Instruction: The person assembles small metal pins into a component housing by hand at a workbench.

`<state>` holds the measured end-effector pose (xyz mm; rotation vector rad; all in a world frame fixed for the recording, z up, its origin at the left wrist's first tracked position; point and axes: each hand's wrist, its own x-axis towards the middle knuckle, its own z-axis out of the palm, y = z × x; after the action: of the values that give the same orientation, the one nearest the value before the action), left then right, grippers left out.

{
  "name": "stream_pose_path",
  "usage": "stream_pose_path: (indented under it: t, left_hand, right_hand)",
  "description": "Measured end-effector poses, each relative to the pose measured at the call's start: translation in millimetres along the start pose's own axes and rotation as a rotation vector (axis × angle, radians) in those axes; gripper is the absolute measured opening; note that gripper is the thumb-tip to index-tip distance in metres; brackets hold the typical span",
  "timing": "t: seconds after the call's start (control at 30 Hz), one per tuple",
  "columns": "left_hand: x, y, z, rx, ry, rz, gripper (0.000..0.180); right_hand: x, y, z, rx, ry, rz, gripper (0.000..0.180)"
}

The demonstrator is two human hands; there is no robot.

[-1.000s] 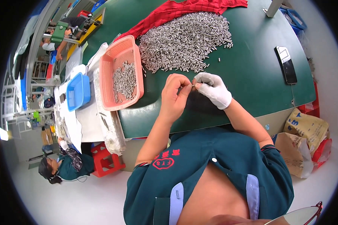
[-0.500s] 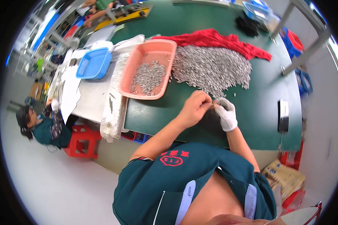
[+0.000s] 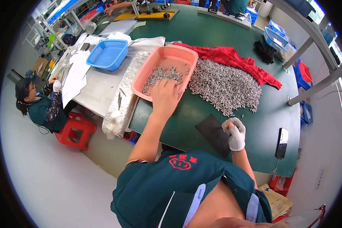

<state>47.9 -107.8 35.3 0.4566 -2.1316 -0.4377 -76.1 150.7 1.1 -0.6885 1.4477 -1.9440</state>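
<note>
My bare left hand (image 3: 165, 95) reaches over the near rim of a pink plastic basket (image 3: 180, 48) that holds small silver metal pins. Its fingers point down into the basket and are hidden from me. My right hand (image 3: 235, 131), in a white glove, is curled into a fist above the green table (image 3: 178, 125), beside a black pad (image 3: 212, 133). A large pile of the same metal pins (image 3: 224, 85) lies on the table right of the basket, partly on a red cloth (image 3: 231, 57).
A blue basket (image 3: 108, 53) and white sheets lie at the left. A crumpled clear plastic bag (image 3: 119, 102) hangs at the table edge. A dark phone (image 3: 282, 142) lies at the right. Another person (image 3: 38, 102) sits beside a red stool (image 3: 76, 129).
My hands were together in front of me, working on a pin. Now they are apart: the left has gone forward to the pink basket, the gloved right stays near the black pad.
</note>
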Motion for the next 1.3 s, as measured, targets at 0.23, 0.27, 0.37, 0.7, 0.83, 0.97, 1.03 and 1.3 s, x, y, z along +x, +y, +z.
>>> stream_pose_path:
  t: [0.23, 0.27, 0.37, 0.7, 0.83, 0.97, 1.03, 1.3]
  left_hand:
    - [-18.1, 31.1, 17.7, -0.291, -0.081, 0.071, 0.008]
    - [-18.3, 33.7, 27.9, -0.311, -0.134, 0.062, 0.008]
    - [-30.6, 41.8, 45.2, -0.411, -0.344, 0.019, 0.009]
    - [-45.1, 67.2, 74.5, -0.317, -0.817, 0.270, 0.028]
    - [-54.4, 77.3, 71.9, -0.220, -0.803, 0.265, 0.032]
    - [-67.2, 88.6, 69.5, -0.180, -0.761, 0.215, 0.035]
    - [-70.4, 90.6, 70.1, -0.120, -0.725, 0.196, 0.035]
    - [-55.1, 89.8, 69.5, 0.045, -0.738, 0.194, 0.024]
  right_hand:
    - [-15.1, -8.7, 3.3, 0.029, 0.020, -0.030, 0.042]
    - [-11.8, -8.5, 1.5, 0.035, 0.019, -0.058, 0.049]
    - [-19.7, -9.0, -3.4, 0.054, 0.031, -0.049, 0.056]
    - [-16.2, -11.4, -27.0, 0.235, 0.034, -0.012, 0.060]
    - [-14.9, -16.1, -37.2, 0.169, 0.075, -0.040, 0.055]
    - [-7.4, -20.5, -36.4, -0.015, -0.004, -0.042, 0.053]
    - [-4.6, -22.8, -32.6, 0.002, 0.026, -0.040, 0.056]
    - [1.1, -9.3, -36.4, 0.193, 0.111, -0.047, 0.048]
